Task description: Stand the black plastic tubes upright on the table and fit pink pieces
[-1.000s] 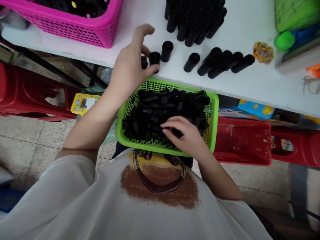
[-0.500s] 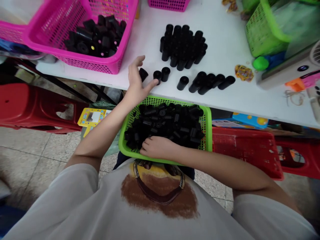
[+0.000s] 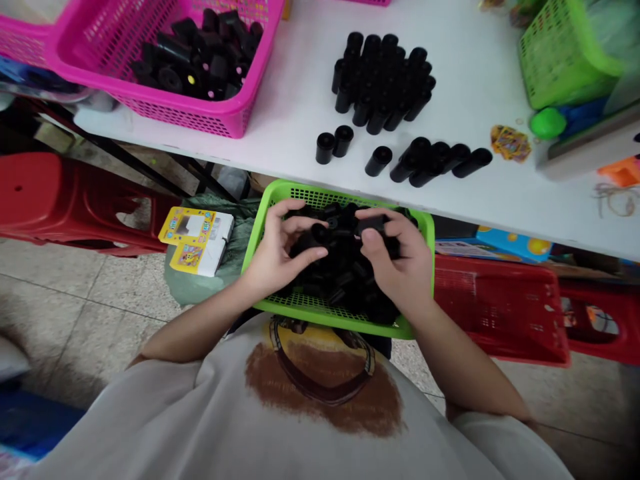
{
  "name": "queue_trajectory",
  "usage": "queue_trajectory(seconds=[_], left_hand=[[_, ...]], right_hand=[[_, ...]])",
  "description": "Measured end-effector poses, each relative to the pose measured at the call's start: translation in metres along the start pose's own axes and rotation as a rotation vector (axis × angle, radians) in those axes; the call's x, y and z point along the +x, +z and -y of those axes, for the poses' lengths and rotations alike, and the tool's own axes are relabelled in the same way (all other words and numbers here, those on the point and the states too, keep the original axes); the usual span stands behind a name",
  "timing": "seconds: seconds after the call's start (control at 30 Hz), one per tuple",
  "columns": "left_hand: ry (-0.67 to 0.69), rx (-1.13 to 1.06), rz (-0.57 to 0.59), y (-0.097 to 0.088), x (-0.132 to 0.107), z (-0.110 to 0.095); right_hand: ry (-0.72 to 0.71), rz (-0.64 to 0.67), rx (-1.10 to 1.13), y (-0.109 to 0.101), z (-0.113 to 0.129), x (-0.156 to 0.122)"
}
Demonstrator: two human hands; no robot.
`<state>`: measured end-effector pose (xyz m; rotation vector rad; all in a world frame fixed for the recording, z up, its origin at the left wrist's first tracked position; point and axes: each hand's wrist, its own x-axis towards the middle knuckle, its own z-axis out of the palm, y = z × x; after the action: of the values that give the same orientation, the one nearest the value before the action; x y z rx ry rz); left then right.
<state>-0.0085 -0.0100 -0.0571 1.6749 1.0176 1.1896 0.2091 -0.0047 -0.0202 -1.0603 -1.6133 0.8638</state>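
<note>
A green basket (image 3: 266, 220) full of small black plastic cylinders rests on my lap below the table edge. Both hands are over it. My left hand (image 3: 280, 257) is closed round a black cylinder piece (image 3: 315, 237). My right hand (image 3: 400, 263) pinches another black piece (image 3: 373, 223) close beside it. On the white table (image 3: 300, 133) two black tubes (image 3: 334, 143) stand near the edge, one tube (image 3: 379, 160) stands alone, and a short row of tubes (image 3: 440, 160) lies to the right. A dense cluster of upright black tubes (image 3: 383, 83) stands further back.
A pink basket (image 3: 165, 110) with black parts sits at the table's back left, a green basket (image 3: 560, 60) at the back right, with a green ball (image 3: 547, 122) and rubber bands (image 3: 510, 142). Red stools (image 3: 55, 200), a red crate (image 3: 500, 307) and a yellow box (image 3: 193, 233) lie under the table.
My left hand has left the table's tubes and come down into the green basket. My right hand has lifted from the basket's near edge, and both now hold black pieces close together.
</note>
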Motion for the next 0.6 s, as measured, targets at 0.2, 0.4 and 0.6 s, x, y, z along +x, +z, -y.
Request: queue_trajectory(seconds=[0.2, 0.4, 0.6], left_hand=[[-0.08, -0.126, 0.048, 0.009, -0.001, -0.009], [-0.134, -0.164, 0.072, 0.004, -0.001, -0.014], [-0.136, -0.035, 0.2, -0.008, 0.013, -0.022]], right_hand=[[0.217, 0.078, 0.128, 0.009, 0.01, -0.009], [0.235, 0.162, 0.068, 0.007, 0.007, -0.009], [0.092, 0.297, -0.055, -0.002, -0.008, -0.004]])
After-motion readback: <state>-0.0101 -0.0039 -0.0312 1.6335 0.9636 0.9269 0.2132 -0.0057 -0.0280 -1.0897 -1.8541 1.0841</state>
